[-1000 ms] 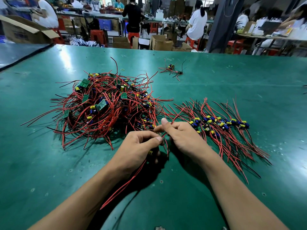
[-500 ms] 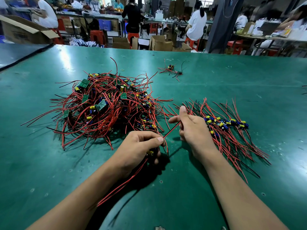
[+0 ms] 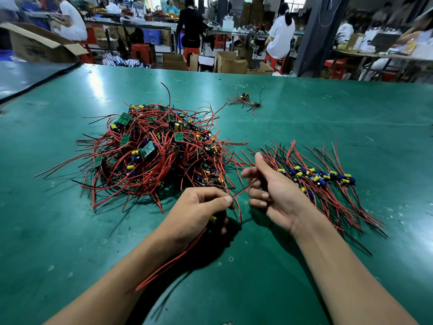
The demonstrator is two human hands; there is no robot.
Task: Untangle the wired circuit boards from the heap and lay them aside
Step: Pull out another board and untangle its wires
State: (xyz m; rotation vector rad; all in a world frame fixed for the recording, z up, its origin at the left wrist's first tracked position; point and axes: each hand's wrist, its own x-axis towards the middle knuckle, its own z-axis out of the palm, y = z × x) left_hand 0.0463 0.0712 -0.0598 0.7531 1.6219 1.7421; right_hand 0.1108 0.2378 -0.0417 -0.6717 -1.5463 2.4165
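Observation:
A tangled heap (image 3: pixel 154 151) of small green circuit boards with red and black wires lies left of centre on the green table (image 3: pixel 328 109). To its right lies a tidier row of sorted boards (image 3: pixel 321 179), wires fanned out. My left hand (image 3: pixel 199 212) grips one wired board; a yellow capacitor shows under its fingers and red wires trail back along my forearm. One wire (image 3: pixel 243 190) runs from my left thumb up to my right hand (image 3: pixel 269 186), which is turned palm-up with fingers loosely curled; the wire passes between thumb and fingers.
Two loose wired boards (image 3: pixel 246 100) lie farther back on the table. Beyond the far edge are cardboard boxes (image 3: pixel 230 62), red stools and several people at other benches. A dark table edge (image 3: pixel 35 73) borders the far left.
My right hand has slid rightward and up along the wire away from my left hand, and has turned palm-up with fingers loosening. My left hand has stayed put holding the board.

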